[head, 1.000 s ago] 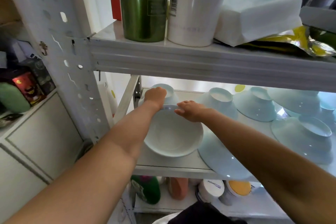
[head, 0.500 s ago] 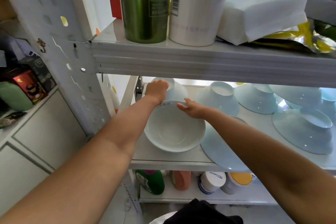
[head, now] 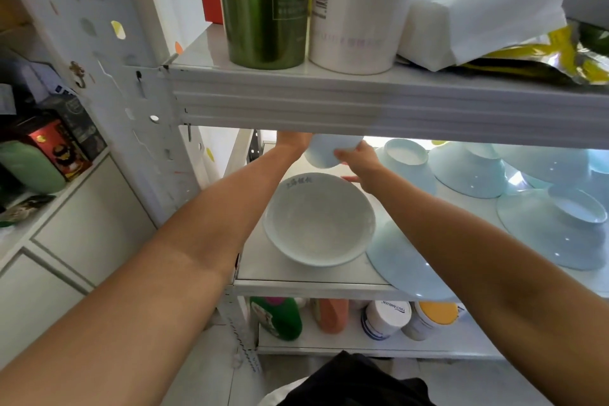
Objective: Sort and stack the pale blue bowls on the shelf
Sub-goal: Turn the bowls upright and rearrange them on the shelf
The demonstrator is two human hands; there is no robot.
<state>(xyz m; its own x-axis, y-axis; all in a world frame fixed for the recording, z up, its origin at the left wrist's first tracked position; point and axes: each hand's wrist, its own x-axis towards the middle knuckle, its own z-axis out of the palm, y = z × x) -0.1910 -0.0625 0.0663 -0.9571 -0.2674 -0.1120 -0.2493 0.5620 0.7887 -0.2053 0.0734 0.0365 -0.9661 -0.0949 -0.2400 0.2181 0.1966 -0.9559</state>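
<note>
One bowl [head: 324, 152] between left hand [head: 293, 142], right hand [head: 357, 156]

Left hand [head: 294, 142] mostly behind shelf beam [head: 362, 105], held bowl [head: 326, 153] top hidden

A white panelled cabinet [head: 66, 257] stands at 8 o'clock; pale floor [head: 204, 372] (tiled, it seems) lies at 6 o'clock.

Home pantry (bowls [head: 468, 171], bottles [head: 276, 323], shelving [head: 329, 109])
</note>
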